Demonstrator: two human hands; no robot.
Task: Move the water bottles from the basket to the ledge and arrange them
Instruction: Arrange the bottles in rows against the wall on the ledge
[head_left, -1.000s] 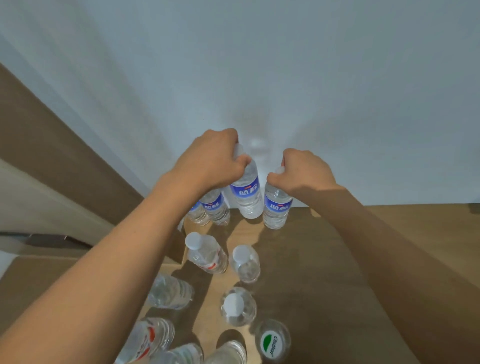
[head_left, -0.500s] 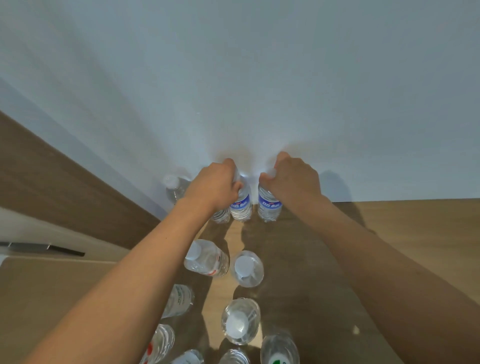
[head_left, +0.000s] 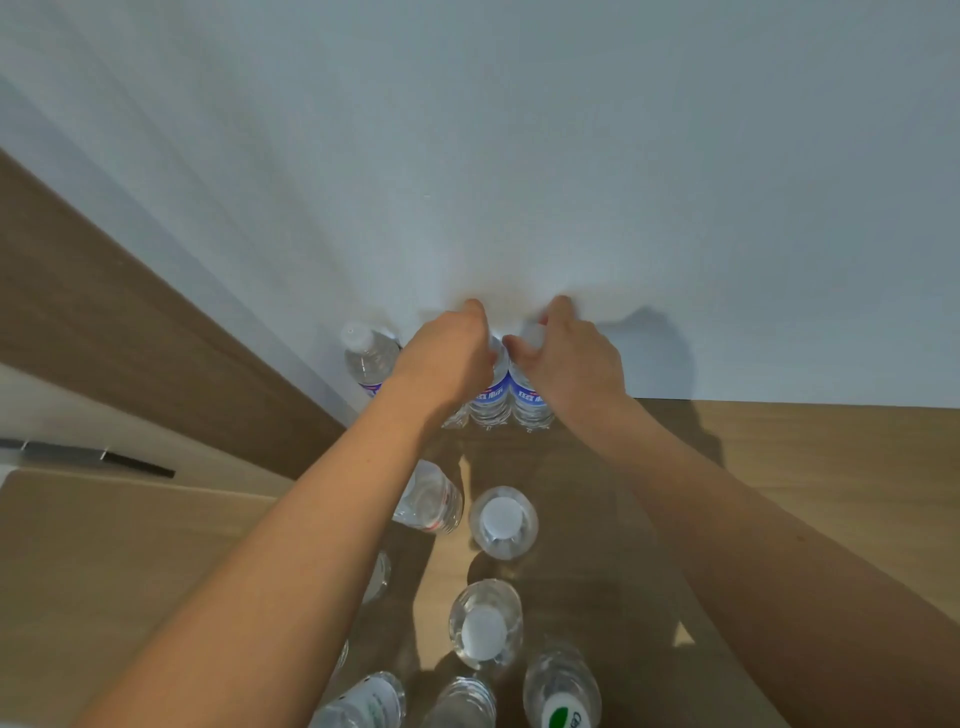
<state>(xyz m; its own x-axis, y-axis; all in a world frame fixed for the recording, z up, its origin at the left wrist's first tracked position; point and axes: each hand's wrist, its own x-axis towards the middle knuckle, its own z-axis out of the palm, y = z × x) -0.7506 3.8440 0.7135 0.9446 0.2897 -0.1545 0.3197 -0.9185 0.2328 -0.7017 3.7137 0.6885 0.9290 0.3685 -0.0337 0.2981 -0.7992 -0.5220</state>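
**Both bottles reach the wall**

Now, working from the near edge outward: down at the front of the wooden ledge (head_left: 779, 493) stands a loose cluster of bottles already delivered, among them a green-capped bottle (head_left: 562, 691), two clear ones seen cap-on from above, the nearer (head_left: 485, 626) and the farther (head_left: 503, 521), and a red-labelled bottle (head_left: 428, 499) half hidden by the left forearm. All stand upright, caps toward the ceiling. No basket is in shot.

Further out, the action. A second ago both hands carried their bottles above the wood, short of the back row; now they have come down and forward, tight against the white wall (head_left: 519, 156). The left hand (head_left: 447, 358) is curled over the neck of the left blue-labelled bottle (head_left: 491, 400), and the right hand (head_left: 576, 358) grips the top of the right blue-labelled bottle (head_left: 530, 402), fingers wrapped, neither one letting go yet. The two bottles look to be touching side by side, bases apparently on the ledge, long axes vertical, caps up under the palms.

Beside them on the left stands another bottle in the corner (head_left: 370, 358), upright too, with one more hidden behind the left wrist.

So the back row looks to be filling out. My read: placement is all but done, release comes next, and the front cluster still wants tidying.
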